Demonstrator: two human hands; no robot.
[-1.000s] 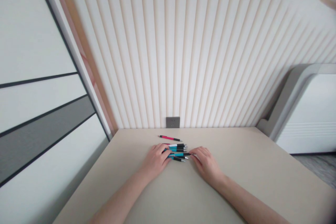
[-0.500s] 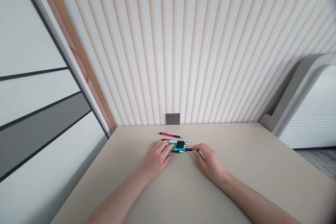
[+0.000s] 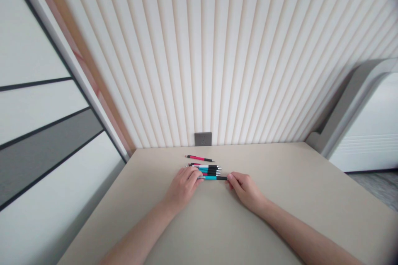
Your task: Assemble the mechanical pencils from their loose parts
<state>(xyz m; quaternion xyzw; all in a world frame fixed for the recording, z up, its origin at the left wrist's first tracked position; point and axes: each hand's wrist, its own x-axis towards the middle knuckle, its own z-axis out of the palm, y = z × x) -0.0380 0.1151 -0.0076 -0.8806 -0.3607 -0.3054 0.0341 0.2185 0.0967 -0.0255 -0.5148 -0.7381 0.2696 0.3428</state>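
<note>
A teal pen with a black grip lies level at the near side of a row of pens. My right hand pinches its tip end between thumb and fingers. At its other end, the curled fingers of my left hand close around the barrel and hide that end. The row has teal and red barrels with black grips and silver tips pointing right. A white pen lies towards its far side. My left fingers cover the left part of several pens.
A single red pen lies apart, behind the row. The beige tabletop runs back to a ribbed wall with a dark socket. A white cabinet front stands on the left and a pale rounded panel on the right.
The teal pen has come slightly nearer me, to the row's near side. My right hand has tightened its pinch at the tip, and my left fingers have drawn in around the other end.
</note>
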